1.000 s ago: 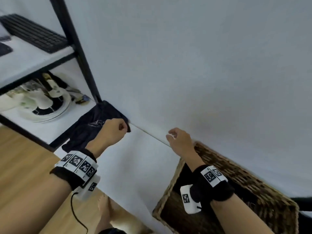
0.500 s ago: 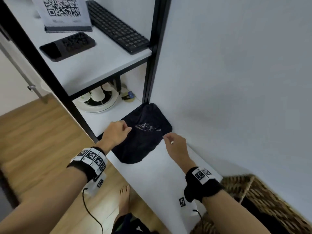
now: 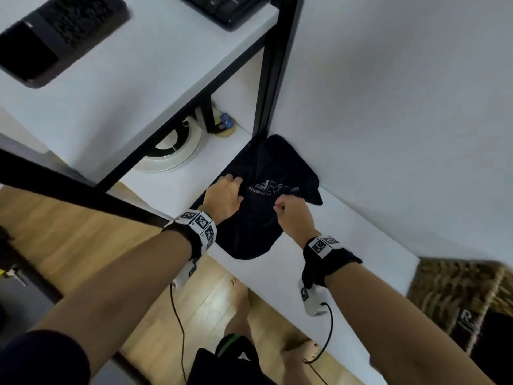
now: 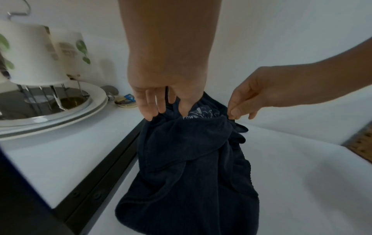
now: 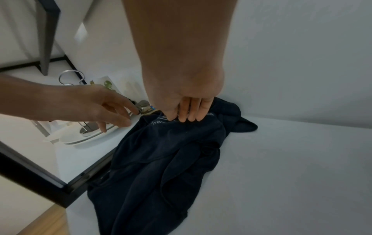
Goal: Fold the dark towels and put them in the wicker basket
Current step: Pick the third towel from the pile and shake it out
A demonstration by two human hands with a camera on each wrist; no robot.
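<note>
A crumpled dark navy towel (image 3: 249, 232) with a pale printed logo lies on the white surface by the wall, one end hanging over the front edge. My left hand (image 3: 224, 195) rests on its left side with straight, spread fingers (image 4: 151, 111), gripping nothing. My right hand (image 3: 288, 209) pinches a fold of the towel (image 4: 191, 167) between thumb and forefinger (image 4: 233, 113), just right of the logo. From the right wrist the towel (image 5: 161, 167) trails toward the camera under my right hand (image 5: 181, 118) and left hand (image 5: 122, 119). The wicker basket (image 3: 455, 287) stands at the lower right.
A black shelf post (image 3: 270, 65) rises just behind the towel. White plates and a cup rack (image 3: 172, 154) sit on the low shelf to the left. A keyboard (image 3: 224, 6) lies on the upper shelf. Wooden floor and my bare feet (image 3: 241, 298) are below.
The view has swung left from the basket to the towel. Both hands moved onto the towel, and the right hand has taken hold of a fold.
</note>
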